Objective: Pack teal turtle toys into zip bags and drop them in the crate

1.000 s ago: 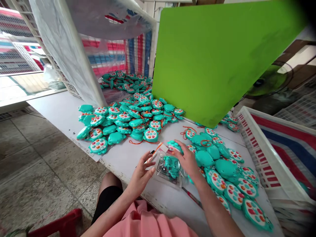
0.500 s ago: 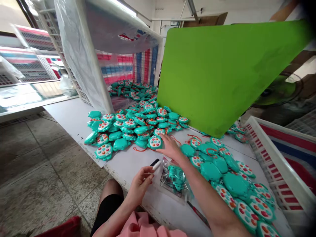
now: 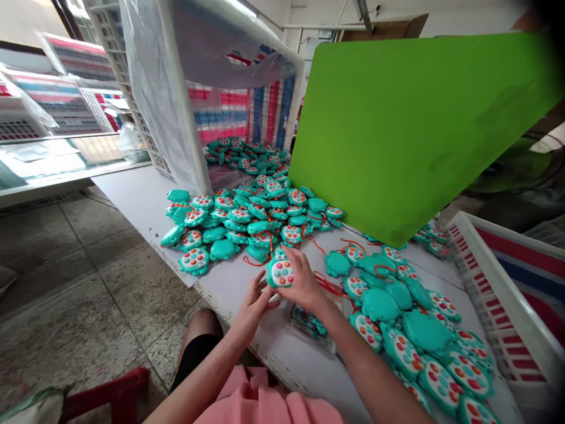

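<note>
My right hand (image 3: 304, 281) is closed on a teal turtle-shaped toy (image 3: 281, 273) with a white face and colored round buttons, lifted just above the table. At the toy's lower left edge, my left hand (image 3: 256, 303) grips with its fingertips. Behind them lies a heap of the same toys (image 3: 247, 218), some face up and some showing plain teal backs. Below my right wrist, a clear plastic package (image 3: 304, 323) with teal pieces inside is partly covered. I cannot see the black-and-white pen-like stick now.
More turtle toys (image 3: 410, 330) with orange cords are spread along the right. A green board (image 3: 397, 135) leans behind the heap. A white crate (image 3: 485, 300) stands at the right edge, and a plastic-lined crate (image 3: 194, 135) lies on its side behind. A red stool (image 3: 119, 394) is below left.
My right hand has picked a turtle toy from the front of the heap and drawn it toward me. My left hand has come up to the toy. The view has shifted slightly.
</note>
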The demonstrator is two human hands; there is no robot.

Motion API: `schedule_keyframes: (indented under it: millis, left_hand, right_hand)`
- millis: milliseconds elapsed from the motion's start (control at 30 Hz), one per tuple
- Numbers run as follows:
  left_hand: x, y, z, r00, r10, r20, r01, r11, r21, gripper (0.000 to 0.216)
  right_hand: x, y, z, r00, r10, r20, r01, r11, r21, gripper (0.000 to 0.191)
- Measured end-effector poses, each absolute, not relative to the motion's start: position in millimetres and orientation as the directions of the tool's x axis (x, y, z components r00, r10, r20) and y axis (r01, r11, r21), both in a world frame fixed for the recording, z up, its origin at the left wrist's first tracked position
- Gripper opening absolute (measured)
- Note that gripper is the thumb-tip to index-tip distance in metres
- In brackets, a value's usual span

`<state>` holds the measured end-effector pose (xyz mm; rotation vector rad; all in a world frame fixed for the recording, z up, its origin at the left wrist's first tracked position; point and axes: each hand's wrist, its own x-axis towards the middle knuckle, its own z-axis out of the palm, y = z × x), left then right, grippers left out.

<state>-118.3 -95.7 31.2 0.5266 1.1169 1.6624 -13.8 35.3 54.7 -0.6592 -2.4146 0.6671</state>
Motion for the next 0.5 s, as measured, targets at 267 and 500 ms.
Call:
schedule_keyframes:
  millis: [267,500]
  left_hand:
    - [-101.0,-91.0,37.3,-0.296,0.946,-0.134,-0.549,-0.053,0.834,0.051]
    - [-100.4,-98.8,36.7,-0.277,0.958,-0.069,-0.424,-0.057,0.904,0.051]
  right_hand:
    - [20.7,-24.5,50.8,-0.607,0.774,0.18,0.103,0.302,-0.948,0.096]
    - [25.6,-26.9,57.6,-0.585,0.811,-0.011,0.032,0.01,-0.999,0.052]
